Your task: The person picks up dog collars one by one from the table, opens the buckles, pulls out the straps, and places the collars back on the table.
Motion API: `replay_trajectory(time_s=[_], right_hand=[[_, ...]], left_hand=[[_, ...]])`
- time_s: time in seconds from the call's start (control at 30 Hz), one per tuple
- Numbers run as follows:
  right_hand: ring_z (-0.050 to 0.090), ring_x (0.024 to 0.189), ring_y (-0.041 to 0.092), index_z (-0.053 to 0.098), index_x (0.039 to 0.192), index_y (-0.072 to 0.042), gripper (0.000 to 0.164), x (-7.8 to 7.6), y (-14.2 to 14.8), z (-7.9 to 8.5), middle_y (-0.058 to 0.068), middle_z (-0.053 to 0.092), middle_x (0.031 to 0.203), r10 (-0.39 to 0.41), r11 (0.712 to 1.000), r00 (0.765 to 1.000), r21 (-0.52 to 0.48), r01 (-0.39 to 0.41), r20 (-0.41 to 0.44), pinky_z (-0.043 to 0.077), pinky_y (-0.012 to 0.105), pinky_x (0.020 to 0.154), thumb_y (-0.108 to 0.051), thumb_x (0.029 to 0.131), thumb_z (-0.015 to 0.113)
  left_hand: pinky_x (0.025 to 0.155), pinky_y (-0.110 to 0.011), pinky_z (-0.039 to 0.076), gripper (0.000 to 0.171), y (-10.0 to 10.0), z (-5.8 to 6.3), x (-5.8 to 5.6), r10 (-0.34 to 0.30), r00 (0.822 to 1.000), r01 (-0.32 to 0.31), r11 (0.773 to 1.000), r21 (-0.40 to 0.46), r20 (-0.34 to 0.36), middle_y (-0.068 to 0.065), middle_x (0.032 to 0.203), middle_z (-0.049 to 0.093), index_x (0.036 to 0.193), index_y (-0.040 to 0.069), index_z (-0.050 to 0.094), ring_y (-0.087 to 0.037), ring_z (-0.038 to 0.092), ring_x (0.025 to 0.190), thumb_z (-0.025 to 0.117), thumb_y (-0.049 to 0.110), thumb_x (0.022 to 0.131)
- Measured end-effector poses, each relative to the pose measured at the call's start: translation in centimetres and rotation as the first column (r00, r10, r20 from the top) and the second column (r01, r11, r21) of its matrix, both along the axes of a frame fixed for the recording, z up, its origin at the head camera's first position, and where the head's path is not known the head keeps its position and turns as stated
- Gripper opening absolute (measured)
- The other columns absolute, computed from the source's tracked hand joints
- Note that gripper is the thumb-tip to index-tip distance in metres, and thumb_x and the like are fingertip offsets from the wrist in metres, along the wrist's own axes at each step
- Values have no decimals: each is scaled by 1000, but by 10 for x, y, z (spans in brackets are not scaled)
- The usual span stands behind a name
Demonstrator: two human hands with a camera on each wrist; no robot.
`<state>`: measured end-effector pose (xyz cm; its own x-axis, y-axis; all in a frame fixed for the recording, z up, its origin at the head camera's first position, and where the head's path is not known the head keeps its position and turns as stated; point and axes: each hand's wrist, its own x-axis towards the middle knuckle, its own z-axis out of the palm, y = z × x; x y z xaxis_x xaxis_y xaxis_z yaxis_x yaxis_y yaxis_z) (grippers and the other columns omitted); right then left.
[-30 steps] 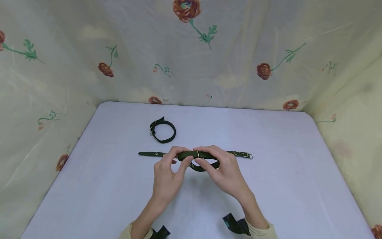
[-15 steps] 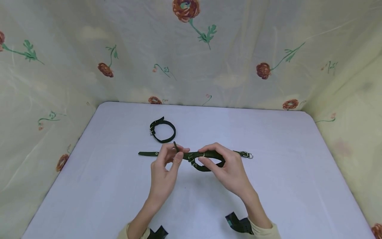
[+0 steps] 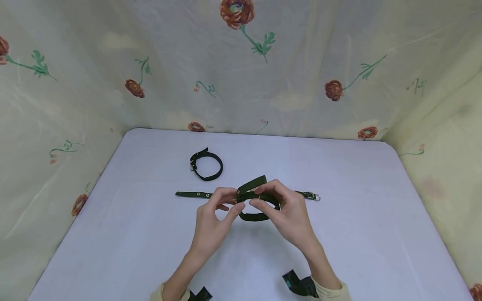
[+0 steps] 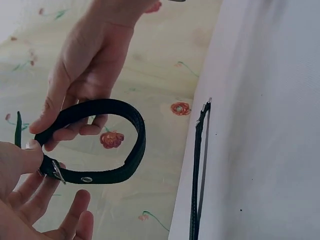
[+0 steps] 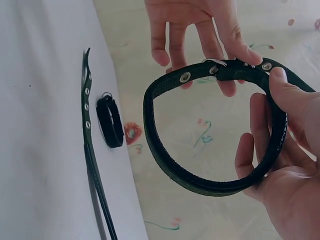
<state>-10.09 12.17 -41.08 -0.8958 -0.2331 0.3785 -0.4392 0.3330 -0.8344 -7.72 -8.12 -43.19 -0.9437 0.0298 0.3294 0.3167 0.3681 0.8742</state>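
Observation:
A dark green collar (image 3: 256, 217) with metal eyelets and a buckle (image 4: 58, 171) is bent into a loop between both hands, above the table. My left hand (image 3: 211, 221) pinches it at the buckle between thumb and fingers. On the other side of the loop my right hand (image 3: 288, 213) grips the band, its thumb and index finger close to the buckle. The strap's loose end (image 3: 252, 184) sticks up and to the right in the head view. One eyelet (image 5: 185, 77) shows on the band beside the buckle in the right wrist view.
Behind the hands a second collar (image 3: 193, 194) lies stretched out straight on the white table (image 3: 357, 217), partly hidden by them. Farther back to the left lies a third, buckled collar (image 3: 220, 167) in a ring. Flowered curtain cloth (image 3: 293, 75) surrounds the table.
Half a second ago my left hand held the strap out to the left; it has since moved right to the buckle. The loose end now points up and right. Both other collars stay put.

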Motion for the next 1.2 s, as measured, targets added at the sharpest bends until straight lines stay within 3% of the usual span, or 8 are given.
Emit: replay_trajectory(time_s=[0.27, 0.4, 0.57, 0.7, 0.83, 0.93, 1.03, 1.2], right_hand=[[74, 106, 7, 70, 114, -6, 25, 1, 0, -2, 9, 77, 117, 30, 995, 999, -96, -28, 22, 60, 17, 92, -2, 93, 82], [73, 105, 7, 70, 117, -8, 26, 1, 1, -3, 6, 77, 118, 26, 997, 999, -71, -24, 34, 59, 19, 93, -5, 94, 82], [72, 105, 11, 76, 119, -15, 26, 1, 0, -5, -1, 81, 113, -35, 998, 999, 43, 35, -1, 59, 30, 95, -11, 94, 83], [73, 108, 15, 77, 123, -16, 31, 2, -3, -5, -1, 82, 119, -44, 997, 999, 59, 45, -20, 57, 37, 97, -12, 94, 84], [73, 112, 12, 75, 130, -16, 36, 3, -7, -5, 1, 80, 126, -10, 999, 1000, 40, 11, -23, 55, 34, 98, -11, 95, 82], [73, 110, 9, 76, 126, -15, 31, 3, -9, -6, 2, 81, 124, 15, 1000, 1000, 14, -15, -19, 56, 29, 95, -10, 96, 81], [72, 107, 7, 76, 122, -15, 27, 4, -10, -8, 1, 81, 120, 32, 999, 999, -3, -32, -25, 57, 27, 92, -8, 97, 80], [69, 109, 6, 75, 120, -13, 25, 6, -8, -10, 0, 79, 118, -13, 1000, 999, -11, 12, -46, 58, 33, 93, -6, 97, 79]], left_hand=[[88, -31, 57, 29, 3, -1, -1, 36, 998, -38, 999, 38, 55, 2, 109, 83, 123, 17, 70, -16, 76, 103, 82, 22, 97], [87, -30, 57, 28, 3, -1, -2, 55, 997, -60, 996, 73, 63, 0, 107, 84, 122, 17, 73, -17, 75, 101, 82, 23, 96], [85, -30, 56, 27, 2, -2, -3, 85, 996, -85, 996, 38, 9, 2, 108, 83, 120, 18, 78, -14, 73, 94, 83, 24, 95], [83, -32, 56, 27, 1, -2, -2, 85, 994, -90, 994, -69, -72, 3, 110, 83, 120, 18, 79, -12, 68, 94, 83, 27, 95], [85, -34, 57, 29, 2, -2, -1, 70, 985, -96, 981, -169, -157, 3, 108, 83, 119, 17, 79, -14, 67, 98, 83, 29, 93], [89, -36, 57, 31, 3, -3, 0, 63, 978, -105, 972, -208, -198, 2, 107, 83, 118, 16, 79, -16, 69, 101, 85, 29, 90], [89, -37, 57, 33, 4, -3, 1, 64, 974, -113, 968, -223, -216, 2, 108, 83, 118, 16, 79, -17, 70, 103, 85, 30, 89], [88, -38, 58, 29, 6, -2, 2, 54, 979, -96, 973, -211, -197, 5, 110, 83, 120, 18, 79, -15, 69, 104, 83, 32, 94]])
